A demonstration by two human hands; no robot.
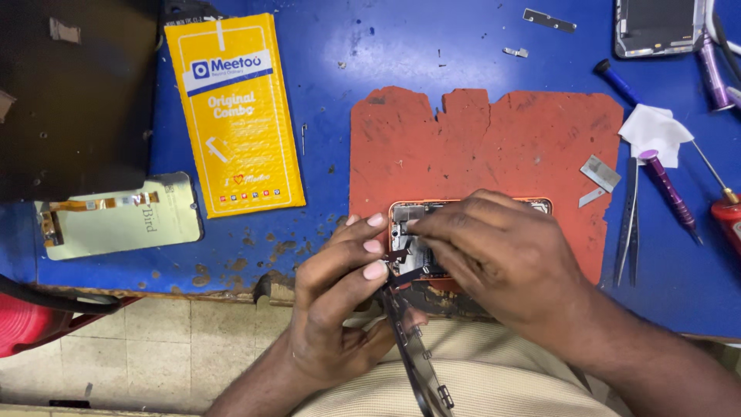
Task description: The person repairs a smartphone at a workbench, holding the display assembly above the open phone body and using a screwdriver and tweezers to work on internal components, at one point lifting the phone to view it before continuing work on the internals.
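An opened phone body (409, 218) lies on a worn orange mat (494, 139) at the front edge of a blue table (332, 46). My left hand (340, 301) grips dark tweezers (413, 351) whose tips reach into the phone's left end. My right hand (502, 259) lies over most of the phone, with its fingertips pressing on a small part inside. Much of the phone's interior is hidden under that hand.
A yellow padded envelope (235, 112) and a phone screen panel with a flex cable (116, 216) lie to the left. To the right are a second pair of tweezers (629, 232), purple screwdrivers (671, 189), a white tissue (656, 131), small metal plates (600, 174) and another phone (656, 27).
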